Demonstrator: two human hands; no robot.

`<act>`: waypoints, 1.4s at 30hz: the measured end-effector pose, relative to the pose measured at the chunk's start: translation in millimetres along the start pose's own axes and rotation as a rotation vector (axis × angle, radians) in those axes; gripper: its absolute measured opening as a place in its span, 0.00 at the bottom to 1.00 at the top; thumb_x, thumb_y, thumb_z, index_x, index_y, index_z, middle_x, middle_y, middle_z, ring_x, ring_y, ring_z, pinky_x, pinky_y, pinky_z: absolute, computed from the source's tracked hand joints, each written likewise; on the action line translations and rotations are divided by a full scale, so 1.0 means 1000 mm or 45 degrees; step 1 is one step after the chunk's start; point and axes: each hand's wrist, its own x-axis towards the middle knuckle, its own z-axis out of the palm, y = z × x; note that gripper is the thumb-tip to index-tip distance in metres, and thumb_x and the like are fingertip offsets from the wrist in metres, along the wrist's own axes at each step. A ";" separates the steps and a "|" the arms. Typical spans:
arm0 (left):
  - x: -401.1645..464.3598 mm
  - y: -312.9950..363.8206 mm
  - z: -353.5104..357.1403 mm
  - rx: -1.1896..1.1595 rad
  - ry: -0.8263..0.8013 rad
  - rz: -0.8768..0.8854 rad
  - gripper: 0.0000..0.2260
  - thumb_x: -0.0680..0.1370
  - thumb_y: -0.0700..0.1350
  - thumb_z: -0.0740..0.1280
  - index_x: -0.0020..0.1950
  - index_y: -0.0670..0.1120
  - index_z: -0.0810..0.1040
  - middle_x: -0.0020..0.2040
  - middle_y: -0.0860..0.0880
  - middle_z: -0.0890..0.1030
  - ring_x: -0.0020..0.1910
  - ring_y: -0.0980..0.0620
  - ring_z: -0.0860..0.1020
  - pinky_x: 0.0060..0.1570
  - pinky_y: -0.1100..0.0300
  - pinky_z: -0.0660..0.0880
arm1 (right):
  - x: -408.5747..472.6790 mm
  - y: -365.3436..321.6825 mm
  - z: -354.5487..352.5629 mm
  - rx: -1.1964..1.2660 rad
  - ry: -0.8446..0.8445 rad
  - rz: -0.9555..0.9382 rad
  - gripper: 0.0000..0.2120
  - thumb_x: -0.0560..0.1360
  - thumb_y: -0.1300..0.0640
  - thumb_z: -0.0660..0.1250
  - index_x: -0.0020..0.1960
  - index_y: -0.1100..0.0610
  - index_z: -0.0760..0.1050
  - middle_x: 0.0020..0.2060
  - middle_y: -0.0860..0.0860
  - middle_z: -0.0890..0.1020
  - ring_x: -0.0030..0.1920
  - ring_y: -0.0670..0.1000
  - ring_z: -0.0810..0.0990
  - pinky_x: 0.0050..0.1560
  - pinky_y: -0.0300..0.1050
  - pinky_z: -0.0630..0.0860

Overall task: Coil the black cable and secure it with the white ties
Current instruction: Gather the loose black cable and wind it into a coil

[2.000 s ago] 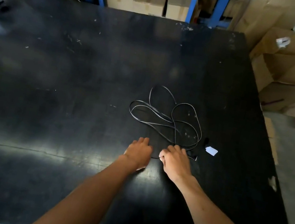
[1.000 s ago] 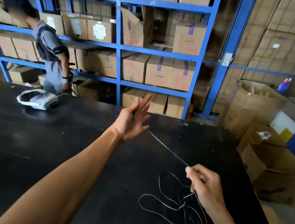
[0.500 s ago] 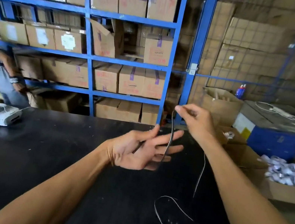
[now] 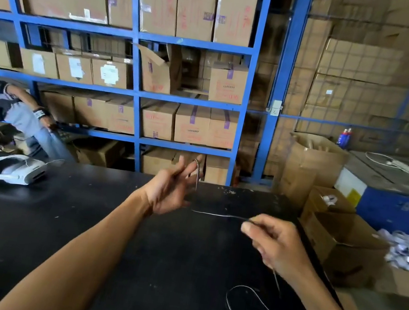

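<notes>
Blue shelving holds cartons with unreadable print. Over the black table, the left hand, fingers spread, carries the black cable; at 3 o'clock the right hand pinches it. A headset lies at 9.

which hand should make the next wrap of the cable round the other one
Right hand. It pinches the thin black cable with slack trailing down to the black table, free to feed. The left hand is spread open as the form, a loop already over its fingers.

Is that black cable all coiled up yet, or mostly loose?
Mostly loose. The black cable stretches between the left hand and right hand, and slack lies on the table.
</notes>
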 end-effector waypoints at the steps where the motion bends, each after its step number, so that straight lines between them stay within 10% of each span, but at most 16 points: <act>1: -0.002 -0.008 0.000 0.067 -0.031 -0.085 0.26 0.81 0.66 0.53 0.77 0.60 0.69 0.58 0.53 0.79 0.60 0.50 0.78 0.62 0.47 0.67 | 0.006 -0.015 -0.011 -0.032 0.054 -0.026 0.08 0.79 0.56 0.72 0.42 0.53 0.85 0.23 0.45 0.73 0.21 0.42 0.68 0.21 0.35 0.63; 3: -0.005 -0.021 0.006 0.113 -0.147 -0.250 0.25 0.82 0.65 0.55 0.75 0.56 0.72 0.46 0.55 0.69 0.40 0.53 0.69 0.48 0.57 0.63 | 0.024 -0.045 -0.031 -0.125 0.171 -0.120 0.07 0.78 0.54 0.73 0.41 0.51 0.85 0.23 0.45 0.76 0.22 0.42 0.70 0.22 0.34 0.65; 5: -0.007 -0.030 0.019 0.173 -0.301 -0.361 0.25 0.83 0.64 0.55 0.75 0.55 0.72 0.55 0.60 0.75 0.41 0.53 0.68 0.56 0.60 0.63 | 0.046 -0.069 -0.045 -0.265 0.246 -0.213 0.06 0.78 0.53 0.73 0.43 0.49 0.85 0.25 0.39 0.80 0.24 0.37 0.76 0.23 0.27 0.68; 11: -0.011 -0.016 0.069 0.169 -0.729 -0.307 0.25 0.82 0.65 0.54 0.79 0.62 0.63 0.78 0.53 0.69 0.77 0.42 0.57 0.72 0.43 0.56 | 0.108 -0.057 -0.051 -0.522 0.363 -0.123 0.05 0.76 0.47 0.73 0.49 0.47 0.85 0.43 0.41 0.86 0.44 0.36 0.82 0.44 0.34 0.74; 14: -0.013 0.011 0.079 0.018 -0.818 -0.068 0.25 0.83 0.64 0.50 0.81 0.62 0.59 0.83 0.44 0.56 0.80 0.29 0.45 0.74 0.31 0.36 | 0.101 -0.017 -0.029 -0.377 0.237 0.057 0.08 0.80 0.49 0.69 0.44 0.39 0.83 0.40 0.49 0.86 0.29 0.39 0.78 0.31 0.39 0.73; 17: -0.009 0.038 0.077 -0.157 -0.696 0.141 0.25 0.83 0.63 0.46 0.81 0.62 0.57 0.84 0.41 0.52 0.80 0.30 0.44 0.73 0.29 0.35 | 0.069 0.017 0.009 -0.277 0.081 0.163 0.13 0.82 0.43 0.65 0.43 0.42 0.85 0.30 0.49 0.79 0.24 0.43 0.72 0.25 0.44 0.69; 22: -0.004 0.058 0.037 -0.151 -0.245 0.265 0.22 0.83 0.64 0.48 0.71 0.65 0.73 0.77 0.46 0.67 0.69 0.38 0.67 0.63 0.39 0.64 | 0.005 0.019 0.028 -0.115 0.007 0.179 0.25 0.79 0.35 0.63 0.37 0.54 0.81 0.23 0.48 0.73 0.22 0.48 0.69 0.23 0.43 0.67; 31: 0.001 -0.012 0.011 0.161 -0.199 -0.268 0.22 0.83 0.64 0.56 0.72 0.59 0.76 0.61 0.57 0.79 0.56 0.61 0.74 0.62 0.59 0.66 | 0.042 -0.097 -0.060 -0.140 0.224 -0.011 0.11 0.78 0.47 0.72 0.41 0.53 0.84 0.23 0.44 0.74 0.21 0.43 0.67 0.21 0.38 0.64; 38: -0.007 -0.027 0.071 0.178 -0.770 -0.379 0.26 0.84 0.63 0.53 0.81 0.57 0.61 0.82 0.47 0.58 0.76 0.40 0.55 0.71 0.47 0.53 | 0.113 -0.080 -0.049 -0.593 0.331 -0.055 0.07 0.79 0.43 0.69 0.43 0.42 0.79 0.28 0.35 0.81 0.27 0.34 0.76 0.34 0.38 0.68; 42: -0.014 0.006 0.071 -0.106 -0.877 -0.175 0.26 0.84 0.63 0.46 0.82 0.59 0.56 0.84 0.42 0.50 0.80 0.30 0.44 0.76 0.31 0.39 | 0.104 -0.017 -0.027 -0.302 0.175 0.129 0.06 0.81 0.50 0.68 0.46 0.47 0.83 0.38 0.49 0.82 0.30 0.47 0.75 0.30 0.46 0.74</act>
